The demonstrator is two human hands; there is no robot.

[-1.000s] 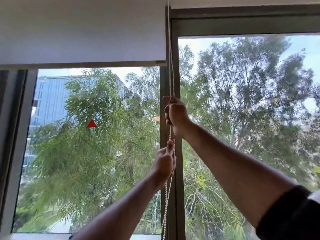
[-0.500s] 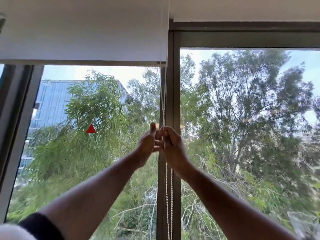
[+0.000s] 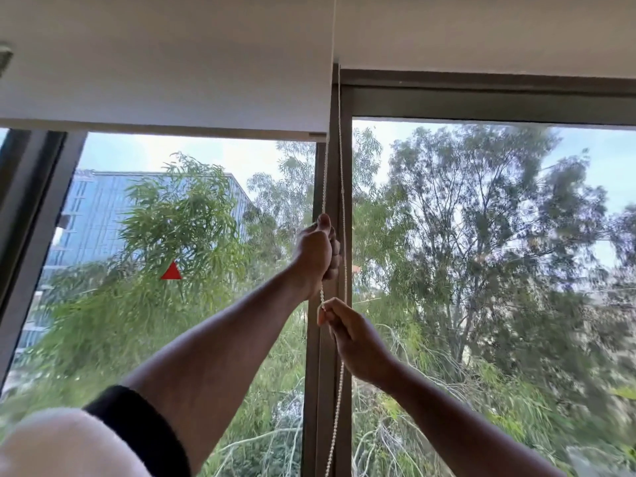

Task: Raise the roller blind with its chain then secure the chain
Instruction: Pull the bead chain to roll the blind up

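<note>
A white roller blind (image 3: 165,74) covers the top of the left window pane; its bottom bar sits high on the glass. A white beaded chain (image 3: 341,160) hangs in two strands along the grey window post (image 3: 335,187). My left hand (image 3: 315,251) is closed around the left strand, up high. Just below it, my right hand (image 3: 351,335) pinches the same strand between thumb and fingers. The chain runs on down past my right wrist and out of the bottom of the view.
The right pane (image 3: 492,270) has no blind over it and shows trees. A small red triangle sticker (image 3: 171,271) sits on the left pane. A dark frame (image 3: 31,218) bounds the window at the left.
My hands have swapped heights on the chain: the left has gone up above the right, which has come down. The blind's bottom bar stays near the same height in the view.
</note>
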